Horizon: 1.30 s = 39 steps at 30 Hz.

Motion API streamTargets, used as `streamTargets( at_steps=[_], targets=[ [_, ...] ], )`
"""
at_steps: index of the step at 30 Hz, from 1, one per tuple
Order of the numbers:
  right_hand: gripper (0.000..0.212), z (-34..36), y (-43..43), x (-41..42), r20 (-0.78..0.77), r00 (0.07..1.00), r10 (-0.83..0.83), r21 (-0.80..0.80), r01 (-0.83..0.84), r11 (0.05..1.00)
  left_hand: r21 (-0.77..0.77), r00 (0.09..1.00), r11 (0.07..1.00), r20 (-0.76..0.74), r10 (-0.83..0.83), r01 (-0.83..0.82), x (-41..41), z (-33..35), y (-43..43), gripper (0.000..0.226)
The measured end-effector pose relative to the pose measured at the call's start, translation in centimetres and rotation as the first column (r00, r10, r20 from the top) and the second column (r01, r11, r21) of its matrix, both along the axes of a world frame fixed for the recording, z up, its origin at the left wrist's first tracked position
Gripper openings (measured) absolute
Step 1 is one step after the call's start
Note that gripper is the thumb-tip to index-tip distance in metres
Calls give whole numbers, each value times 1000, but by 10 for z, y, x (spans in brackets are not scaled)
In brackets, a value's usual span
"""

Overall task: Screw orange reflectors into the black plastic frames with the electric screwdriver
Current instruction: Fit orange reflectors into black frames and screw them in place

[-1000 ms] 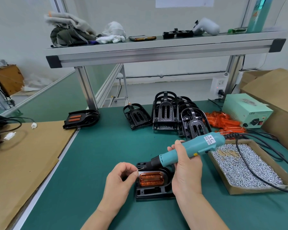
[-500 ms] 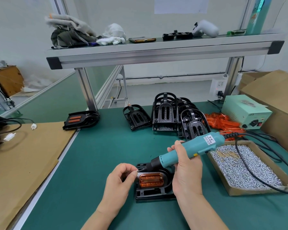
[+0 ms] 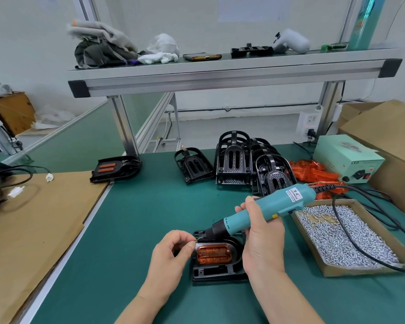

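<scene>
1. Since the earlier frames almost nothing is shifting: both hands are staying at the near frame, and the left hand [image 3: 171, 256] is nudging its pinch slightly closer to the bit.
2. The green tabletop [image 3: 150, 218] is carrying everything; the black plastic frame [image 3: 216, 273] being worked on is lying flat near its front edge, between the two hands.
3. To the right, a shallow cardboard tray [image 3: 360, 270] is holding a loose heap of small silver screws [image 3: 351, 237], with the screwdriver's cord trailing across it.
4. Further back, a stack of empty black frames [image 3: 234, 160] is standing beside a pile of spare orange reflectors [image 3: 313, 170].
5. The right hand [image 3: 260, 244] is wrapping its fingers round the barrel of the teal electric screwdriver [image 3: 274, 206], tilting the bit down-left over the frame's far-left corner.
6. The orange reflector [image 3: 213, 253] is sitting in the frame's recess; it is probably light, stiff and brittle, so steadying the frame by its edge looks safer than pressing the lens.
7. The left fingers are closing thumb to forefinger on one tiny screw [image 3: 195, 240] at the bit tip; it is likely slippery and easily dropped.
</scene>
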State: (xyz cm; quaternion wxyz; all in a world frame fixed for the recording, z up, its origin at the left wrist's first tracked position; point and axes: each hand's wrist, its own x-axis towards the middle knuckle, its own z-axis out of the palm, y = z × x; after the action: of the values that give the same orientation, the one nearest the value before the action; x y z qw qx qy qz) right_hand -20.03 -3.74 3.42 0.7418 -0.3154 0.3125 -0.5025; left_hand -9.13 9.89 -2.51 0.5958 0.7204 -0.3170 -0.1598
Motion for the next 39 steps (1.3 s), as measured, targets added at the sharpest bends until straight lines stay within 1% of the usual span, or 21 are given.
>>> streamTargets(
  at_steps=[15,19,25,32,34,35,37,39],
  targets=[
    [19,0,-2,0,11,1000,-9,-12,9,1000,7,1000,1000,-16,1,-1,1,-1,0,17],
    [17,-1,-1,-1,1,1000,-8,-12,8,1000,3,1000,1000,4,1,-1,1,-1,0,19],
    [16,-2,0,-1,-1,1000,-7,-16,7,1000,15,1000,1000,21,9,-10,0,-1,1,30],
    [17,-4,4,1,-18,999,-29,-44,28,999,13,999,999,38,30,-30,-1,-1,3,27],
    [16,-5,3,2,-28,999,-35,-41,34,999,13,995,999,91,41,-42,-3,-1,4,28],
    [16,-5,2,2,-33,999,-39,-39,38,999,8,988,999,145,49,-51,-4,0,4,30],
    [17,-6,1,2,-43,998,-50,-30,48,998,-3,950,997,305,71,-73,-6,-1,4,32],
    [18,-7,-1,2,-51,997,-59,-24,58,998,-31,883,995,461,94,-90,-8,-1,4,27]
  ],
)
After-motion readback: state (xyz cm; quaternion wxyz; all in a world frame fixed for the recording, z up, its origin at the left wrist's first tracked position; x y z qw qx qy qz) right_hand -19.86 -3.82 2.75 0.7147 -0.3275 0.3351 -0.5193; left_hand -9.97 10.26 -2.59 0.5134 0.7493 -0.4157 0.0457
